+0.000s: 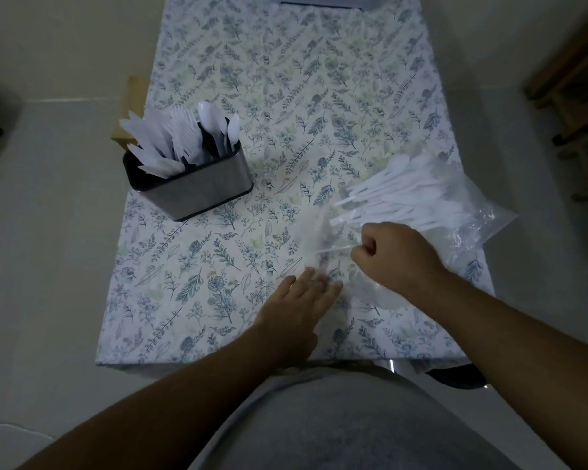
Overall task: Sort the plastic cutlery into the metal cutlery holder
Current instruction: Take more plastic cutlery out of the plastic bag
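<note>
A metal cutlery holder stands at the left of the table, filled with white plastic knives, forks and spoons in separate sections. At the right lies a pile of white plastic spoons on a clear plastic bag. My right hand is closed as a fist on the bag's near edge, with a thin white piece at its fingers. My left hand lies flat with fingers spread, blurred, pressing on clear plastic near the table's front.
A leaf-patterned cloth covers the table. A cardboard box sits behind the holder at the table's left edge. Wooden furniture stands at the right. A dark object lies at the table's far end.
</note>
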`<action>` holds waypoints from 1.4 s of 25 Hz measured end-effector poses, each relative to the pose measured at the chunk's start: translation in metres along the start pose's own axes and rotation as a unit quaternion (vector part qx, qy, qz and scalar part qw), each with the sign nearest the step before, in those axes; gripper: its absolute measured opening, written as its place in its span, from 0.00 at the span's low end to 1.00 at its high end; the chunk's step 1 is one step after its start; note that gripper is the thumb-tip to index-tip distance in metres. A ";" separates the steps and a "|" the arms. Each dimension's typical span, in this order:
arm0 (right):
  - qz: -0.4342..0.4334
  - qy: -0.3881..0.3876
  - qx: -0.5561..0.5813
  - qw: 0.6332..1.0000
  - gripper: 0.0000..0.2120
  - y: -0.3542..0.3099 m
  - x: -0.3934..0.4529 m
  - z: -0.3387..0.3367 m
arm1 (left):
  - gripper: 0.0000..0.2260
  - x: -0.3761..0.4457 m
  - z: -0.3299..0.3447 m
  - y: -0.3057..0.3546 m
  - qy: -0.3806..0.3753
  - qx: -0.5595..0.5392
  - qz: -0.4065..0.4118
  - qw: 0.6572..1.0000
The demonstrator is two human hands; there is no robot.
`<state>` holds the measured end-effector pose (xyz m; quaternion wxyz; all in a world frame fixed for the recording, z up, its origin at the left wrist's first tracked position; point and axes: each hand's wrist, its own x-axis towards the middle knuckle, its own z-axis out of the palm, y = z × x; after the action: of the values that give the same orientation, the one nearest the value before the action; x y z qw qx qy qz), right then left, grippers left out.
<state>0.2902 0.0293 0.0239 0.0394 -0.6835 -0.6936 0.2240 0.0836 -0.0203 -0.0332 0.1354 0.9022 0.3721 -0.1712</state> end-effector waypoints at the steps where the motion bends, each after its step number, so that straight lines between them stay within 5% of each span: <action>1: -0.013 -0.022 -0.021 0.999 0.13 -0.004 -0.002 0.000 | 0.41 0.002 -0.002 0.001 0.002 0.013 0.010 1.000; 3: -0.019 -0.029 -0.029 0.999 0.14 -0.009 -0.003 -0.003 | 0.38 0.004 -0.006 0.001 -0.015 0.014 0.015 1.000; 7: 0.019 0.106 0.059 0.992 0.14 -0.001 0.000 -0.029 | 0.36 -0.006 0.000 -0.010 -0.031 0.005 0.023 0.999; 12: -0.012 0.032 0.024 0.999 0.12 -0.014 -0.014 -0.013 | 0.37 -0.004 -0.006 -0.008 -0.002 -0.047 -0.017 0.999; 16: 0.046 0.105 0.047 0.992 0.14 0.001 -0.009 -0.025 | 0.33 -0.021 0.006 -0.029 -0.015 -0.035 -0.007 0.999; 19: 0.060 0.080 0.025 0.995 0.15 -0.008 -0.016 -0.023 | 0.27 -0.026 -0.008 -0.041 -0.001 -0.207 -0.061 0.976; 20: 0.044 0.069 0.023 0.996 0.15 -0.017 -0.020 -0.019 | 0.24 -0.024 -0.021 -0.038 0.009 -0.353 -0.122 0.928; 22: -0.007 0.033 0.024 0.999 0.15 -0.040 -0.027 -0.007 | 0.23 -0.013 -0.046 -0.027 0.044 -0.624 -0.241 0.742; 24: -0.049 -0.022 0.033 0.998 0.16 -0.058 -0.034 0.006 | 0.15 -0.002 -0.055 -0.022 0.107 -0.722 -0.323 0.602; 26: -0.059 -0.033 0.046 0.997 0.14 -0.057 -0.029 0.011 | 0.09 0.002 -0.053 -0.021 0.154 -0.750 -0.376 0.522; 28: -0.071 0.012 0.039 0.997 0.08 -0.032 -0.011 0.011 | 0.13 -0.001 -0.054 -0.029 0.186 -0.759 -0.392 0.485; 32: -0.049 0.008 -0.047 0.998 0.22 0.038 0.032 0.009 | 0.22 -0.007 -0.048 -0.049 0.251 -0.662 -0.410 0.575; 35: -0.018 -0.020 -0.080 0.996 0.29 0.070 0.042 0.017 | 0.25 -0.007 -0.047 -0.054 0.344 -0.396 -0.426 0.737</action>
<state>0.3463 0.0631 -0.0277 -0.0253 -0.6675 -0.7219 0.1807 0.0499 0.0303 0.0054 0.2558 0.5116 0.7732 0.2738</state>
